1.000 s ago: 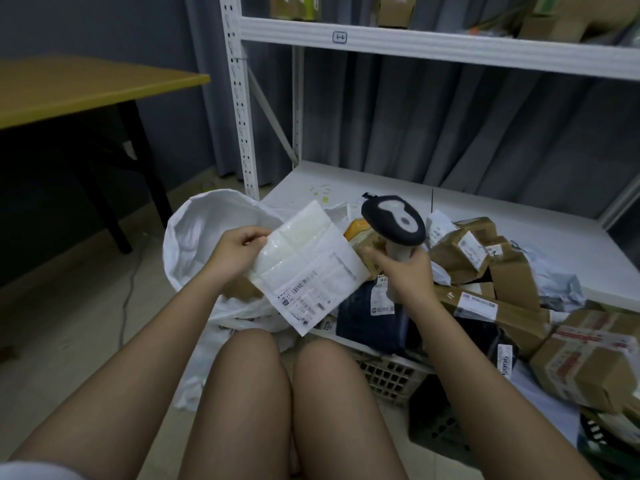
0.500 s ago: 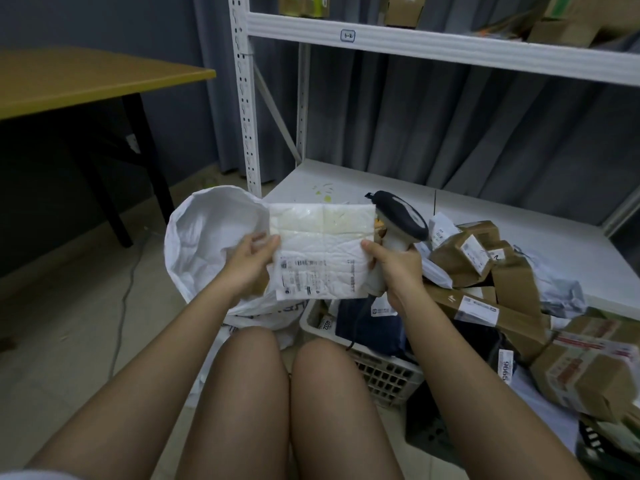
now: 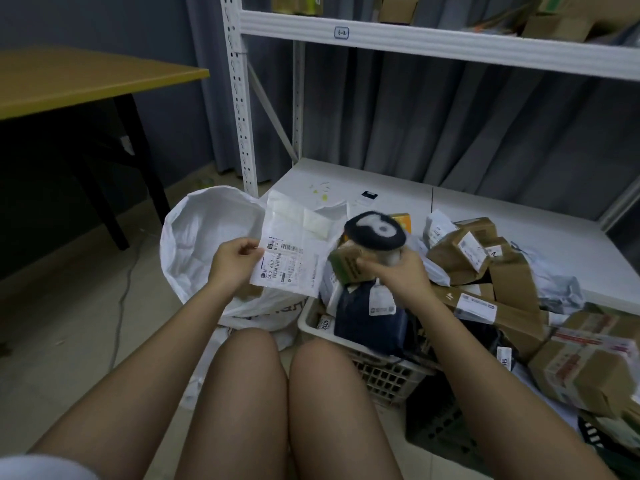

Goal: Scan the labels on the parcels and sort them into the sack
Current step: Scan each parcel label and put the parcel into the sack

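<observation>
The left hand (image 3: 235,259) pinches the left edge of a flat white parcel (image 3: 294,251) between thumb and curled fingers, holding it label-up just beside the open mouth of the white sack (image 3: 204,244), which stands on the floor to the person's left. The right hand (image 3: 398,271) is curled round the handle of the scanner (image 3: 375,231), whose dark head sits above a small brown box (image 3: 348,266) at the top of the heap in the white basket (image 3: 367,355). Judging by this, the step in hand is dropping the flat parcel into the sack; it would go best if the left hand carried it fully over the opening before letting go, since the sack's rim is soft and a thin packet could slide off onto the floor. Meanwhile the scanner's window should be turned squarely toward the next label. The scanner and the right fingers are blurred, so it cannot be told whether the hand also touches the small box. The scanner's front face is hidden, the sack's inside shows only pale folds, and the cardboard parcels (image 3: 485,268) at the right run out of view.
</observation>
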A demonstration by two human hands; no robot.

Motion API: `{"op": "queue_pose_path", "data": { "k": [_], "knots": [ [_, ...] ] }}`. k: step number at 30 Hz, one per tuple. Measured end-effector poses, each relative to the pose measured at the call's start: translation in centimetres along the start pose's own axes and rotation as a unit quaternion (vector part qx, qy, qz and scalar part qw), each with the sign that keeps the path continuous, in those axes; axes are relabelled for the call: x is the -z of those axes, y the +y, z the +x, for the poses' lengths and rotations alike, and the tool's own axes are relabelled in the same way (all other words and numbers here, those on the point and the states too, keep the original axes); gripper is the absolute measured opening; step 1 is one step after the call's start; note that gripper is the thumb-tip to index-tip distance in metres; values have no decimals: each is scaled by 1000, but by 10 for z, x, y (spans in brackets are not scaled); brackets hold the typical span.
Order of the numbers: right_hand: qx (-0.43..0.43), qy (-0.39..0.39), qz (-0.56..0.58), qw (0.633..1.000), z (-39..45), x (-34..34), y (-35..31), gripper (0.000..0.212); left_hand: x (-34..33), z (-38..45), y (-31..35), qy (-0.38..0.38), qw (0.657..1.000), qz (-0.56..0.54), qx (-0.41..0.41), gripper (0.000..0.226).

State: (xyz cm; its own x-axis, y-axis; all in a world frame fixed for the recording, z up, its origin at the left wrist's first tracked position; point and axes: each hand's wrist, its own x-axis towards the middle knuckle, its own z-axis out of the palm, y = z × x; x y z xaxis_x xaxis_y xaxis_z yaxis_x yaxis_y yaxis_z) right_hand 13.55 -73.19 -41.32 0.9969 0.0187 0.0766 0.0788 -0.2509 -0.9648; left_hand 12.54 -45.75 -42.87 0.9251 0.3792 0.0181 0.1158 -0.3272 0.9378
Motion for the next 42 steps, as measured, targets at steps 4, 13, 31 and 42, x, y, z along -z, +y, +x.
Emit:
{"op": "queue_pose_path", "data": {
  "k": [4, 13, 31, 42],
  "knots": [
    [71, -157, -200, 964, -15, 6, -9, 34, 4, 13, 4, -13, 999, 32, -12, 18],
    [147, -189, -379, 894, -32, 6, -29, 30, 6, 26, 9, -19, 997, 64, -27, 22],
    [84, -171, -222, 956, -14, -12, -9, 24, 12, 39, -21, 2, 999, 44, -5, 21],
    [-32, -68, -89, 993, 12, -19, 43, 21, 2, 84, -82, -56, 987, 136, 71, 62]
  ]
}}
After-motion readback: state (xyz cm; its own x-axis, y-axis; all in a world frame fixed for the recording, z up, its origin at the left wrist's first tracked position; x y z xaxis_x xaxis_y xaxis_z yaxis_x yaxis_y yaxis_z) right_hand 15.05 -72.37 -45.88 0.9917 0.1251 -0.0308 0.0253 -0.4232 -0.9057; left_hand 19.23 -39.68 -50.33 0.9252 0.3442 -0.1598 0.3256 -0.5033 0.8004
